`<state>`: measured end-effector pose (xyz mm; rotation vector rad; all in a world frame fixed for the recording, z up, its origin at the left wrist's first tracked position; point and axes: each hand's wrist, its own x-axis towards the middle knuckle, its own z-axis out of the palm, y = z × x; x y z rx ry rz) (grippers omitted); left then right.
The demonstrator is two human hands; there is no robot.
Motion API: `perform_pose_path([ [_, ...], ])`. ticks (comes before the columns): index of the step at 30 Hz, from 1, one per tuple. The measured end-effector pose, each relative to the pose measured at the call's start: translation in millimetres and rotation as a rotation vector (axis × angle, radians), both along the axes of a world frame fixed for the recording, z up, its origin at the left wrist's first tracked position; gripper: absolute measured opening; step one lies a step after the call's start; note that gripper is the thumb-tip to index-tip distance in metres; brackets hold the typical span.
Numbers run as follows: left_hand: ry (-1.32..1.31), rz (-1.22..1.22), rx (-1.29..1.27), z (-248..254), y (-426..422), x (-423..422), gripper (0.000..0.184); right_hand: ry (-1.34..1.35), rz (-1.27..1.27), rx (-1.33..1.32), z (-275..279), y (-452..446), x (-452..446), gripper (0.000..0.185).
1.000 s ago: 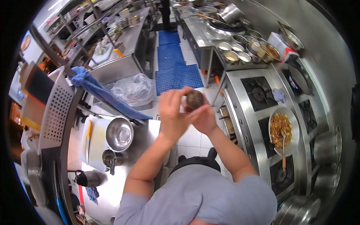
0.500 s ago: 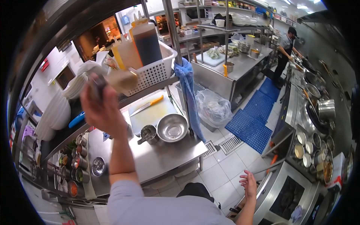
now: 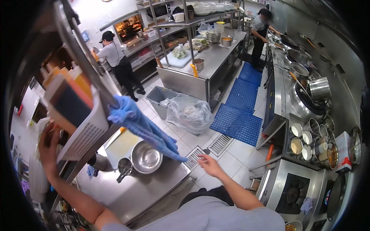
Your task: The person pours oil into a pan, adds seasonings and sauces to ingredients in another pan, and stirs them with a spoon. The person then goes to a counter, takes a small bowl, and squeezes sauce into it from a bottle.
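On the upper shelf at left, my left hand [image 3: 48, 148] curls around a small dark, round-topped thing, partly hidden and too unclear to name. It is right beside a white perforated basket [image 3: 86, 129] with squeeze bottles [image 3: 71, 104] of dark and orange contents. Stacked white plates [image 3: 36, 165] stand behind that hand. My right hand [image 3: 211, 166] hangs over the floor beside the steel table, fingers apart and holding nothing. A steel bowl [image 3: 147, 156] and a small steel pot [image 3: 124, 168] sit on the table near a cutting board [image 3: 121, 146].
A blue towel [image 3: 144, 125] hangs from the shelf post. Beyond it are a grey bin [image 3: 160, 101] and a clear plastic bag [image 3: 189, 113]. Blue mats [image 3: 237, 121] cover part of the aisle. The stove line [image 3: 283, 92] runs along the right. Two co-workers stand farther back.
My left hand has gone from in front of the basket to its left side, still around the dark thing. My view has swung right, bringing a second co-worker into sight. My right hand has risen.
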<state>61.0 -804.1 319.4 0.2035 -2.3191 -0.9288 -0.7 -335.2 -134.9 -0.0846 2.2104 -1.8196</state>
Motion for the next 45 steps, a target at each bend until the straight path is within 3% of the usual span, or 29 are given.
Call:
perform_pose_path([
  [2,0.207,0.27,-0.267,-5,4,3,0.039,0.272,0.043,-0.033,50,-41,-25,0.059],
  [3,0.409,0.336,-0.397,-18,-7,12,0.037,0.452,0.029,0.07,65,-59,-42,0.067],
  [4,0.618,0.587,-0.379,-28,34,11,0.036,0.64,0.011,0.167,78,-77,-59,0.075],
  [5,0.906,0.576,-0.579,-52,46,14,0.036,0.608,0.029,0.217,92,-92,-71,0.082],
  [6,0.972,0.9,-1.046,-85,58,22,0.039,0.663,0.086,0.194,88,-105,-92,0.07],
  [7,1.011,0.922,-1.161,-123,83,14,0.04,0.722,0.144,0.171,81,-114,-112,0.058],
  [9,0.729,0.54,-0.737,-209,157,-27,0.043,0.701,0.449,0.162,64,-117,-145,0.033],
  [11,0.426,0.402,-0.365,-275,218,-73,0.045,0.799,0.672,-0.073,61,-92,-164,0.017],
  [13,0.307,0.493,-0.162,-302,256,-121,0.049,0.712,0.908,-0.257,52,-53,-187,0.018],
  [15,0.318,0.747,0.034,-306,285,-166,0.05,0.766,1.046,-0.228,50,-2,-232,0.021],
  [16,0.11,0.798,0.168,-292,300,-172,0.054,0.823,1.169,-0.195,52,24,-254,0.023],
  [18,0.174,0.846,0.172,-281,323,-204,0.054,0.776,1.144,-0.203,73,69,-337,0.03],
  [20,0.242,0.89,0.197,-281,340,-237,0.054,0.974,0.863,-0.162,95,96,-443,0.036],
  [21,0.301,0.97,0.16,-287,340,-249,0.052,0.902,0.713,-0.03,145,117,-492,0.035],
  [22,0.359,1.047,0.122,-293,338,-257,0.051,1.123,0.507,-0.107,175,125,-548,0.03],
  [25,0.426,1.116,0.258,-317,322,-277,0.055,1.012,-0.121,-0.205,261,142,-678,0.024],
  [27,0.203,1.255,0.274,-308,353,-303,0.055,1.223,-0.41,-0.247,309,143,-771,0.024],
  [28,-0.215,1.263,0.103,-322,358,-310,0.062,1.191,-0.471,-0.228,330,141,-807,0.026],
  [29,-0.584,1.219,-0.129,-336,363,-318,0.069,1.157,-0.533,-0.212,348,138,-842,0.028],
  [30,-0.744,1.095,-0.212,-341,377,-329,0.068,1.162,-0.545,-0.191,358,132,-884,0.035],
  [32,-0.861,0.75,-0.133,-353,414,-354,0.066,1.17,-0.562,-0.179,364,118,-963,0.043],
  [34,-0.91,0.462,-0.032,-361,441,-379,0.065,1.077,-0.59,0.181,363,107,-1018,0.063],
  [35,-0.925,0.347,-0.012,-361,450,-393,0.064,1.079,-0.605,0.178,368,102,-1032,0.063],
  [37,-0.945,0.15,-0.019,-358,454,-423,0.062,0.832,-0.375,0.277,377,98,-1049,0.077],
  [38,-0.938,0.071,-0.042,-356,448,-441,0.061,0.72,-0.311,0.32,382,96,-1054,0.08],
  [41,-0.916,-0.13,-0.126,-364,402,-512,0.06,0.729,-0.292,0.579,392,91,-1038,0.073],
  [42,-0.913,-0.206,-0.136,-371,381,-542,0.06,0.727,-0.309,0.597,391,91,-1039,0.073],
  [44,-0.813,-0.348,-0.133,-380,344,-593,0.064,0.975,-0.351,0.216,382,96,-1040,0.062],
  [45,-0.709,-0.365,-0.111,-376,333,-615,0.068,0.967,-0.377,0.247,380,105,-1030,0.062],
])
